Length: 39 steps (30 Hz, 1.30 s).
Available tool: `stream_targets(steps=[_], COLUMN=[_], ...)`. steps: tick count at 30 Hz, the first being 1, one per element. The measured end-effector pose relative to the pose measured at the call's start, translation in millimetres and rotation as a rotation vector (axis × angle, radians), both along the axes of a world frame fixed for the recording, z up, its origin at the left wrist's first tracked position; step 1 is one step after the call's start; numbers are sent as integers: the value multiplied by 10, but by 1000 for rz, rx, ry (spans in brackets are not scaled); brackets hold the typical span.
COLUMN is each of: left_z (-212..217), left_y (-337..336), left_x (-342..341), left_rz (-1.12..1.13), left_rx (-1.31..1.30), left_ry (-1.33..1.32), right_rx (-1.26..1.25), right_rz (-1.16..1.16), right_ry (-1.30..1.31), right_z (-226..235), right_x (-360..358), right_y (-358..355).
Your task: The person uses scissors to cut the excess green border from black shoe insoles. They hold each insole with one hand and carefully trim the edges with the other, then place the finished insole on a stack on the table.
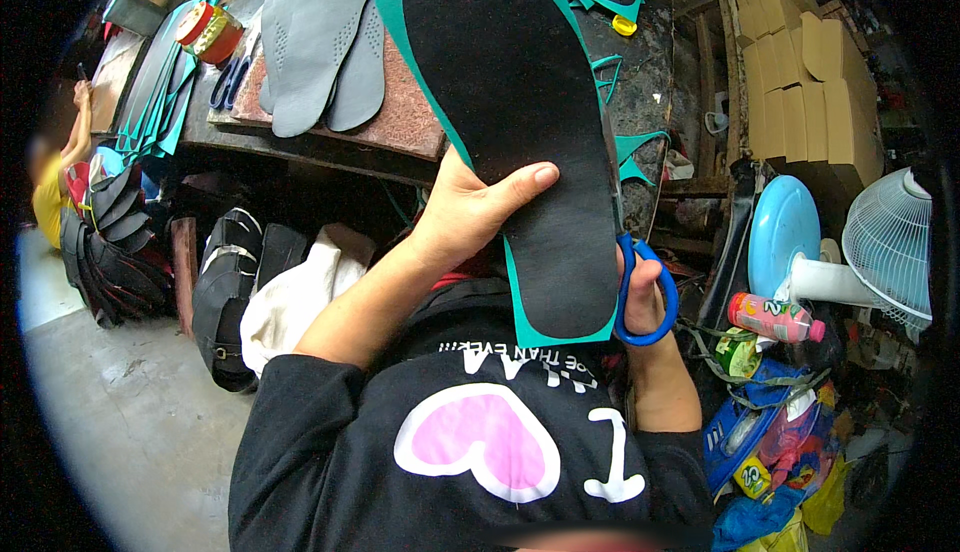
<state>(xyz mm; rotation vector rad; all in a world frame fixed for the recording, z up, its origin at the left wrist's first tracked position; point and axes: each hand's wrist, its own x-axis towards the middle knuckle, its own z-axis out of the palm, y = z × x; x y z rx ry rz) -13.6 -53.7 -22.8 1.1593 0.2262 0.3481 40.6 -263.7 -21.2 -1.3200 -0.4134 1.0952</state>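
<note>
Near a speckled board (412,124), fingers (527,183) hold a foot-shaped sole (510,72).

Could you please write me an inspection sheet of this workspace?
Surface: dark workbench, partly covered.
Job's things: black sole-shaped sheet with teal margins; blue-handled scissors at its right edge.
Clutter: teal offcuts, red-lidded jar, grey perforated sole-shaped sheets on a reddish board.
Left hand: grips the black sheet, thumb on top.
Right hand: holds the scissors' handle, partly hidden.
Cables: nothing seen.
Surroundings: stacked brown cardboard boxes, white fan with round blue base, person in yellow.
</note>
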Motion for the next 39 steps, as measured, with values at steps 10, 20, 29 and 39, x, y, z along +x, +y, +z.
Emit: stream_targets(steps=[10,20,29,39], left_z=[64,64,222,302], left_y=[-98,-5,322,108], left_x=[-78,-118,149,245], left_rz=[-166,-312,47,78], left_rx=[-158,-213,-178,55], left_ry=[59,117,-194,-162], right_rx=[92,132,54,223], right_rz=[-113,-94,-2,-11], right_ry=[-36,-28,-93,-82], right_z=[34,153,114,210], right_x=[11,91,283,311], right_y=[162,229,89,352])
